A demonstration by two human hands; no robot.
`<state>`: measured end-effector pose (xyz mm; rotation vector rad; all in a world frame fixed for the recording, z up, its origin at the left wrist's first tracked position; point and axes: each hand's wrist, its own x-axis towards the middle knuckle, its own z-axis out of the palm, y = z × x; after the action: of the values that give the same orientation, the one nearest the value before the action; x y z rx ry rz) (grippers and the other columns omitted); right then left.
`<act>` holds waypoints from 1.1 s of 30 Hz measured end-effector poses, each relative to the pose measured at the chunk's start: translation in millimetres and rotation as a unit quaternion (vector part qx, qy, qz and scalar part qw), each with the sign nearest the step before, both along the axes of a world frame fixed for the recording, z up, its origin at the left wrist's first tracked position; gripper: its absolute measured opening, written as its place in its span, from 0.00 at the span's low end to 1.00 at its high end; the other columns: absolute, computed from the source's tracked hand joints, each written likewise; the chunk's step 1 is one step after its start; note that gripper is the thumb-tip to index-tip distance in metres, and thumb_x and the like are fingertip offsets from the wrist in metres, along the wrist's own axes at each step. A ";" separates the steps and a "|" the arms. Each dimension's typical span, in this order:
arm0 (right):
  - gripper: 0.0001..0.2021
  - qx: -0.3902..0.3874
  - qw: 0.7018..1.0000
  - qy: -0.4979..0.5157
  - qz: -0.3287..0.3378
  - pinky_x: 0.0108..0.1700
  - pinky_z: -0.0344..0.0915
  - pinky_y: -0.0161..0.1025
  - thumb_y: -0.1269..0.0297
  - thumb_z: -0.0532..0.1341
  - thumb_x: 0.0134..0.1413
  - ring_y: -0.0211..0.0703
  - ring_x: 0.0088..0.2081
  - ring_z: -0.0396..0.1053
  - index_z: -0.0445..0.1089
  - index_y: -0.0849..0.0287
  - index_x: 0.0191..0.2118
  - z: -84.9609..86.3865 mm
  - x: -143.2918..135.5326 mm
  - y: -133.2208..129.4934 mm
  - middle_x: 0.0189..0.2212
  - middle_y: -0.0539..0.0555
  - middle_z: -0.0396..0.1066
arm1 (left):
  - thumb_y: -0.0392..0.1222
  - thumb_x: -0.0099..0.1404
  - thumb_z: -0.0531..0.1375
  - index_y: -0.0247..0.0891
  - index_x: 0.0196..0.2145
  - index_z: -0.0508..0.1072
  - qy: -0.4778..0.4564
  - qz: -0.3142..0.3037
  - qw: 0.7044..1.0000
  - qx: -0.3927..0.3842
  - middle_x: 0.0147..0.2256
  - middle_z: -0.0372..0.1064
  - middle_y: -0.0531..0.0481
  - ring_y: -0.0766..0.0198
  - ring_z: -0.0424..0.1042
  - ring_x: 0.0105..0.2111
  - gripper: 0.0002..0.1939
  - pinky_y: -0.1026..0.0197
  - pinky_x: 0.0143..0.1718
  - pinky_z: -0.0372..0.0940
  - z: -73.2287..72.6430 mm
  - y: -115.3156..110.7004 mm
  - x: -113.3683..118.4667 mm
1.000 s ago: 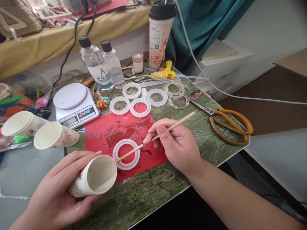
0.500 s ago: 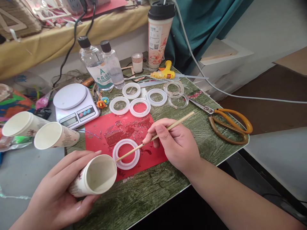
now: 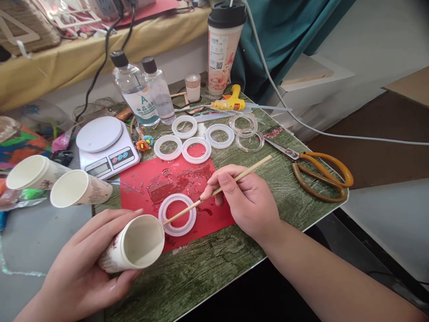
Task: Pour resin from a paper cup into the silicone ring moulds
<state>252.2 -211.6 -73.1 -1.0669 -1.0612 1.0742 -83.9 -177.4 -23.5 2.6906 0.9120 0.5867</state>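
Observation:
My left hand (image 3: 90,264) is wrapped round a white paper cup (image 3: 143,241), tilted with its mouth toward the ring mold. In my right hand (image 3: 246,199) is a thin wooden stick (image 3: 214,192), pinched between thumb and fingers. The stick's lower tip meets the left side of a whitish, translucent ring mold (image 3: 191,218), close to the cup's rim. That mold lies on a red sheet (image 3: 137,179) smeared with clear, wet-looking residue. Behind it are several similar rings, one of them a ring mold (image 3: 196,150) at the sheet's back edge.
A kitchen scale (image 3: 110,152), two paper cups (image 3: 70,190) lying on their sides and two clear bottles (image 3: 142,100) stand to the left and back. Orange-handled scissors (image 3: 321,174), a yellow glue gun (image 3: 231,100) and a tall drink cup (image 3: 223,53) are right and behind.
Both hands, the cup and the stick hold nearly the same pose. The whole view has shifted very slightly; the stick's tip stays at the ring mold's left side.

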 end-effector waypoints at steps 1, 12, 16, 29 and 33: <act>0.21 -0.001 1.000 0.001 0.001 0.33 0.74 0.39 0.40 0.69 0.83 0.39 0.28 0.76 0.81 0.52 0.43 0.2 0.0 0.2 0.35 0.53 0.92 | 0.48 0.73 0.66 0.50 0.65 0.76 0.000 0.001 1.000 0.002 0.51 0.86 0.44 0.54 0.90 0.44 0.25 0.62 0.48 0.85 -0.2 0.2 -0.1; 0.22 -0.010 1.000 0.003 0.008 0.33 0.73 0.41 0.38 0.68 0.83 0.40 0.27 0.75 0.80 0.51 0.43 2.1 -1.1 0.5 0.36 0.54 0.92 | 0.48 0.70 0.70 0.53 0.66 0.79 -0.028 0.033 0.999 -0.033 0.53 0.88 0.44 0.49 0.90 0.44 0.28 0.56 0.48 0.85 -6.9 -2.7 -4.9; 0.23 -0.010 1.000 -0.002 0.004 0.33 0.74 0.42 0.36 0.69 0.81 0.41 0.27 0.75 0.80 0.51 0.43 2.2 -1.4 0.3 0.36 0.53 0.92 | 0.51 0.72 0.68 0.53 0.70 0.76 -0.014 0.037 0.999 -0.018 0.54 0.88 0.43 0.49 0.90 0.45 0.30 0.56 0.48 0.85 -10.0 -4.1 -9.4; 0.23 -0.013 1.000 -0.008 0.002 0.33 0.74 0.40 0.36 0.68 0.82 0.41 0.28 0.77 0.81 0.52 0.43 1.3 -0.8 0.0 0.35 0.54 0.92 | 0.43 0.68 0.70 0.52 0.62 0.72 -0.077 0.072 0.992 -0.065 0.49 0.86 0.43 0.48 0.92 0.44 0.26 0.52 0.43 0.87 -4.6 -7.2 1.0; 0.24 -0.010 1.000 -0.007 -0.004 0.33 0.75 0.40 0.36 0.69 0.81 0.40 0.27 0.76 0.81 0.51 0.42 2.4 -1.7 0.4 0.33 0.52 0.89 | 0.42 0.67 0.72 0.54 0.62 0.74 -0.089 0.076 0.989 -0.091 0.50 0.87 0.43 0.47 0.92 0.44 0.27 0.51 0.44 0.88 -7.0 -8.5 -1.8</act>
<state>250.5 -211.2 -70.7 -1.0956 -1.0589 1.0752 -85.6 -185.9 -30.5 2.3790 1.0720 0.7245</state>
